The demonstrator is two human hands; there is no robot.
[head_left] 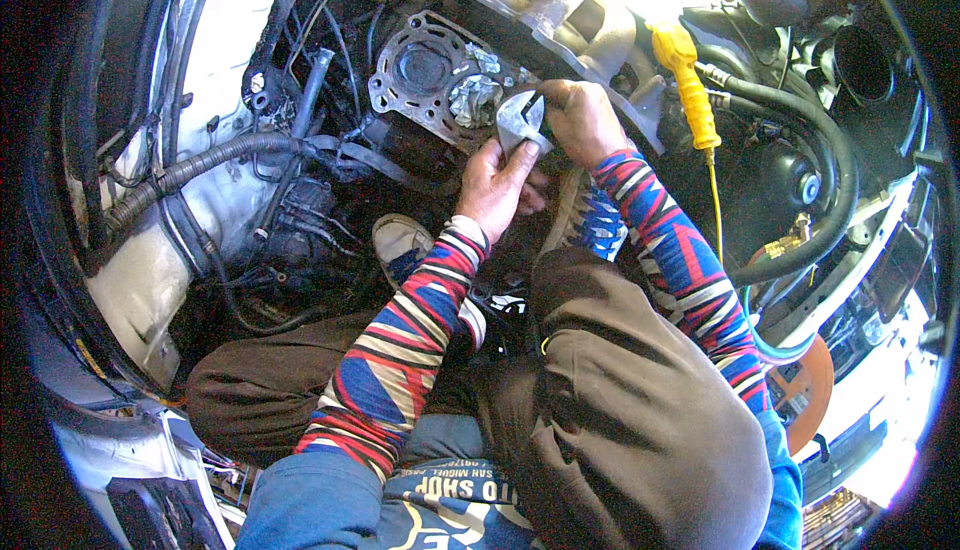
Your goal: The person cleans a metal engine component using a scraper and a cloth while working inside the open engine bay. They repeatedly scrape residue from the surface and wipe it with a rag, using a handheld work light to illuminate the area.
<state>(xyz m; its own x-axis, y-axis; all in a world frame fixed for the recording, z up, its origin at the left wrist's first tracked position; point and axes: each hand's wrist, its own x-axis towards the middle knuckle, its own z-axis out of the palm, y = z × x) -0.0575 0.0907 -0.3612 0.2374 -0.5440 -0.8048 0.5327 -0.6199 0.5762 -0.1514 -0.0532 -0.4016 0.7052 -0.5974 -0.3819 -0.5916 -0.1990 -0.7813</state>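
My left hand is closed around a grey metal wrench, whose notched head points up and away from me. Its handle is hidden by my fingers. Close by on the right, my right hand is closed, with thumb and fingertips pinched beside the jaws; whatever they hold, if anything, is hidden. Just beyond both hands lies the engine block, its flat top surface exposed. One round bore shows at its left, and crumpled silvery foil covers the part nearest the wrench.
I sit inside the engine bay, my shoes below the hands. A yellow work light with a cord hangs at the right. Behind the block is a cast manifold. Hoses run along both sides, including a thick black one and a ribbed one.
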